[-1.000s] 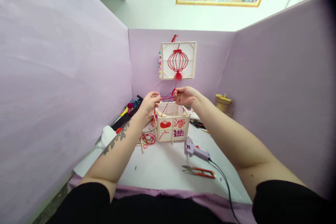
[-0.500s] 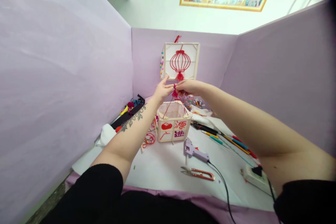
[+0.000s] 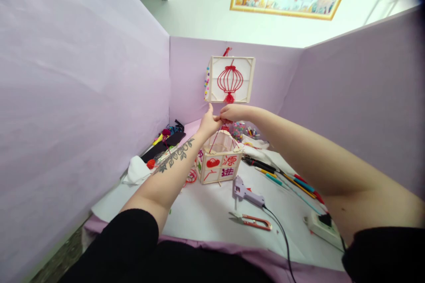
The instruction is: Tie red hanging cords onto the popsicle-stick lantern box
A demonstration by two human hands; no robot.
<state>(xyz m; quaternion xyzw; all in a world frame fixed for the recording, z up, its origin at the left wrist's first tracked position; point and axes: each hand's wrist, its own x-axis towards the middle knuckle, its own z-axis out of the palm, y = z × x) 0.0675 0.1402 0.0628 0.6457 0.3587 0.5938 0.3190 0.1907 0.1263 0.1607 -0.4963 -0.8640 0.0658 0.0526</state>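
Observation:
An open-topped lantern box (image 3: 222, 169) with a pale stick frame and red and purple figures on its white panels stands on the table. Dark red strings (image 3: 215, 140) rise from its corners and meet at my fingers. My left hand (image 3: 209, 123) pinches the gathered strings, its thumb pointing up. Close against it, my right hand (image 3: 232, 112) is closed over the same spot, and the fingers hide the upper string ends. Behind and above hangs a second lantern box (image 3: 247, 80) with a red lantern design (image 3: 230, 79).
A lilac glue gun (image 3: 247, 192) and orange-handled thread snips (image 3: 254, 221) lie in front. Pens and pliers (image 3: 260, 162) are at right, near a power strip (image 3: 323, 230). Black material (image 3: 162, 147) and a white cloth (image 3: 137, 170) lie left. Lilac walls (image 3: 133, 88) enclose the table (image 3: 206, 216).
My hands have closed tighter together and sit slightly lower. The red string bunch that showed below my fingers is now mostly covered. The standing lantern has turned a little, showing more of its left side.

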